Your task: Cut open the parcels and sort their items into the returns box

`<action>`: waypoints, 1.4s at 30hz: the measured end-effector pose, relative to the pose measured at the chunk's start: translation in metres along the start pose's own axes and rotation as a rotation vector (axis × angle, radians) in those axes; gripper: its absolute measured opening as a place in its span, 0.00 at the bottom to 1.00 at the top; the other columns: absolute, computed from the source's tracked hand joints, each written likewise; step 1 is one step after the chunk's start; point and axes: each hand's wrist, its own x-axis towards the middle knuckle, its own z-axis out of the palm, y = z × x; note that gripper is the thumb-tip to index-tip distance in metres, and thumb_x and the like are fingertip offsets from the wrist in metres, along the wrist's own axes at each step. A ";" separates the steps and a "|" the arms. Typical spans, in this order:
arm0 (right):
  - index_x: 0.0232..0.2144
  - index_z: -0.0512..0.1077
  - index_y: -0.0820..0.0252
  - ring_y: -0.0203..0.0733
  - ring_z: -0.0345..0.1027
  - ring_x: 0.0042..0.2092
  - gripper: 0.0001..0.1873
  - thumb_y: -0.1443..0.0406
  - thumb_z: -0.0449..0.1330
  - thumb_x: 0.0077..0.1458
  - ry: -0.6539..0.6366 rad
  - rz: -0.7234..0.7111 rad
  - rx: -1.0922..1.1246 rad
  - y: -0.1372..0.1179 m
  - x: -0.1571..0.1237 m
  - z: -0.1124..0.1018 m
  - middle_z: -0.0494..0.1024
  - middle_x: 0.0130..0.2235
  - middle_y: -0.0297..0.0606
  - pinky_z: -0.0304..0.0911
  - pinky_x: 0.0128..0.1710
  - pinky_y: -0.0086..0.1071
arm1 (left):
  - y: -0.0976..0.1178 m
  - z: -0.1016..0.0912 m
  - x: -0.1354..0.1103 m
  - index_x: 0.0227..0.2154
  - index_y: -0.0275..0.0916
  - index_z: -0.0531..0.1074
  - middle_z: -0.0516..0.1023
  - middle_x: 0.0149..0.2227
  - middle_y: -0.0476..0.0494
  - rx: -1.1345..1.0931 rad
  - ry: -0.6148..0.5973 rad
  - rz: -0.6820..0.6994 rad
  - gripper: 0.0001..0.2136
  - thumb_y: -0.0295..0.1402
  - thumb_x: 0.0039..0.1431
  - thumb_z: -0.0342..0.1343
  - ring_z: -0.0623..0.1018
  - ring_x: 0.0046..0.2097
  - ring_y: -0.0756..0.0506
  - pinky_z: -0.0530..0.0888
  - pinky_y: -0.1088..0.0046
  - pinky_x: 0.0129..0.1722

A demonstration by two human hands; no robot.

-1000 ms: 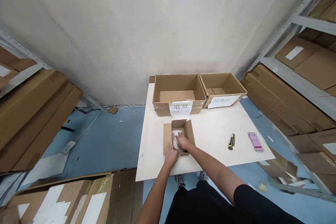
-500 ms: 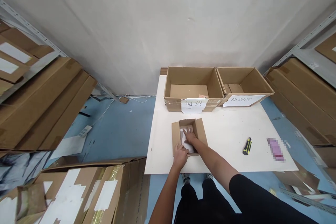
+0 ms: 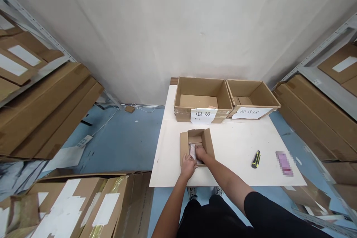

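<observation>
A small open cardboard box (image 3: 209, 147) stands near the front of the white table, its side flaps folded out. Inside it lies a white, plastic-looking packet (image 3: 192, 150). My right hand (image 3: 200, 152) reaches into the box with its fingers curled in at the packet's right side; the fingertips are partly hidden. My left hand (image 3: 189, 165) is closed over the box's near left corner, its fingertips beside the packet's near end.
Two larger open cardboard boxes (image 3: 227, 109) with handwritten paper signs stand at the table's back. A yellow-and-black box cutter (image 3: 256, 159) and a pixelated pink item (image 3: 284, 163) lie on the white table (image 3: 234, 141) to the right. Cartons (image 3: 134, 200) fill the lower left; loaded shelves flank both sides.
My right hand has gone from fingers spread flat on the packet to fingers curled in at its side. My left hand stays at the near left corner. The view has shifted slightly.
</observation>
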 end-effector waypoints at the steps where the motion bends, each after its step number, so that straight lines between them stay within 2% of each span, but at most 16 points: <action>1: 0.60 0.71 0.70 0.63 0.69 0.59 0.41 0.65 0.70 0.42 -0.002 0.003 0.007 0.000 0.003 -0.002 0.77 0.56 0.61 0.64 0.58 0.45 | 0.000 0.000 0.000 0.35 0.46 0.82 0.83 0.39 0.43 -0.004 0.001 0.002 0.04 0.37 0.62 0.62 0.72 0.55 0.38 0.46 0.48 0.70; 5: 0.50 0.78 0.64 0.60 0.73 0.55 0.30 0.66 0.70 0.41 -0.009 0.007 0.034 0.001 0.018 -0.003 0.81 0.51 0.56 0.66 0.57 0.44 | 0.000 0.001 -0.001 0.35 0.45 0.82 0.82 0.38 0.42 -0.012 0.016 0.013 0.04 0.37 0.62 0.62 0.73 0.55 0.39 0.46 0.48 0.70; 8: 0.45 0.80 0.63 0.61 0.70 0.57 0.25 0.69 0.69 0.40 0.003 -0.003 0.027 0.003 0.023 -0.002 0.79 0.53 0.58 0.64 0.58 0.44 | 0.000 0.002 0.000 0.36 0.45 0.82 0.82 0.39 0.42 -0.008 0.014 0.018 0.04 0.37 0.62 0.63 0.73 0.55 0.39 0.46 0.49 0.70; 11: 0.48 0.78 0.67 0.65 0.59 0.66 0.28 0.72 0.68 0.40 0.013 -0.035 -0.019 0.006 0.021 -0.003 0.70 0.62 0.64 0.57 0.64 0.48 | 0.001 0.003 0.001 0.37 0.46 0.82 0.82 0.38 0.42 -0.008 0.015 0.013 0.04 0.36 0.62 0.63 0.72 0.55 0.39 0.46 0.49 0.70; 14: 0.55 0.74 0.67 0.62 0.53 0.69 0.36 0.72 0.69 0.39 -0.008 -0.072 -0.069 0.006 0.016 -0.005 0.64 0.67 0.61 0.50 0.67 0.46 | 0.001 0.005 0.001 0.37 0.46 0.82 0.82 0.38 0.42 -0.005 0.020 0.014 0.04 0.35 0.62 0.63 0.72 0.56 0.39 0.45 0.48 0.70; 16: 0.57 0.72 0.66 0.59 0.57 0.67 0.37 0.71 0.69 0.41 -0.028 -0.087 -0.099 0.005 0.013 -0.005 0.66 0.66 0.58 0.50 0.67 0.43 | 0.001 0.005 0.002 0.37 0.46 0.82 0.81 0.38 0.42 0.008 0.022 0.018 0.04 0.36 0.62 0.63 0.72 0.55 0.39 0.46 0.48 0.70; 21: 0.55 0.72 0.66 0.55 0.68 0.59 0.31 0.73 0.66 0.46 -0.029 -0.090 -0.149 -0.002 0.005 -0.009 0.76 0.57 0.56 0.58 0.62 0.39 | 0.001 0.005 0.002 0.37 0.45 0.82 0.82 0.38 0.42 0.018 0.009 0.011 0.04 0.36 0.62 0.63 0.72 0.56 0.39 0.46 0.48 0.70; 25: 0.58 0.70 0.64 0.51 0.71 0.55 0.25 0.76 0.54 0.58 0.051 -0.074 -0.158 -0.011 -0.006 -0.020 0.77 0.56 0.54 0.60 0.57 0.40 | 0.000 0.003 0.002 0.37 0.45 0.82 0.82 0.38 0.43 0.018 -0.014 0.004 0.05 0.36 0.63 0.62 0.72 0.56 0.39 0.45 0.49 0.70; 28: 0.55 0.71 0.61 0.48 0.70 0.54 0.23 0.76 0.50 0.61 0.100 -0.098 -0.151 -0.020 -0.020 -0.032 0.78 0.54 0.50 0.60 0.55 0.37 | 0.001 -0.001 0.002 0.37 0.44 0.82 0.83 0.39 0.42 0.048 -0.028 -0.007 0.06 0.36 0.64 0.61 0.72 0.56 0.40 0.46 0.50 0.71; 32: 0.49 0.75 0.57 0.46 0.72 0.50 0.20 0.75 0.52 0.59 0.179 -0.189 -0.108 -0.024 -0.045 -0.059 0.78 0.51 0.45 0.62 0.49 0.32 | -0.001 -0.005 0.000 0.39 0.45 0.82 0.84 0.40 0.42 0.106 -0.049 -0.008 0.08 0.38 0.65 0.58 0.73 0.56 0.39 0.47 0.49 0.70; 35: 0.46 0.74 0.55 0.45 0.71 0.47 0.17 0.74 0.54 0.58 0.354 -0.289 0.047 -0.011 -0.064 -0.096 0.77 0.48 0.42 0.62 0.48 0.31 | -0.006 -0.010 -0.004 0.39 0.45 0.82 0.84 0.40 0.42 0.145 -0.045 0.000 0.10 0.38 0.67 0.55 0.74 0.56 0.39 0.48 0.49 0.70; 37: 0.44 0.74 0.55 0.45 0.71 0.46 0.12 0.70 0.56 0.58 0.465 -0.320 0.220 0.008 -0.076 -0.127 0.77 0.46 0.40 0.63 0.48 0.32 | -0.012 -0.016 -0.008 0.38 0.46 0.83 0.84 0.39 0.43 0.172 -0.044 0.008 0.12 0.39 0.68 0.53 0.74 0.55 0.39 0.48 0.50 0.70; 39: 0.42 0.73 0.56 0.46 0.72 0.44 0.09 0.65 0.60 0.58 0.505 -0.329 0.402 0.035 -0.087 -0.158 0.78 0.43 0.39 0.65 0.47 0.33 | -0.021 -0.025 -0.011 0.38 0.46 0.82 0.84 0.39 0.44 0.212 -0.044 0.010 0.12 0.38 0.68 0.53 0.74 0.54 0.39 0.49 0.51 0.70; 42: 0.39 0.74 0.59 0.46 0.72 0.42 0.11 0.62 0.64 0.54 0.383 -0.318 0.572 0.079 -0.098 -0.192 0.79 0.41 0.38 0.67 0.45 0.34 | -0.039 -0.043 -0.016 0.37 0.45 0.82 0.84 0.41 0.44 0.278 -0.062 0.005 0.10 0.37 0.66 0.56 0.74 0.54 0.39 0.51 0.52 0.69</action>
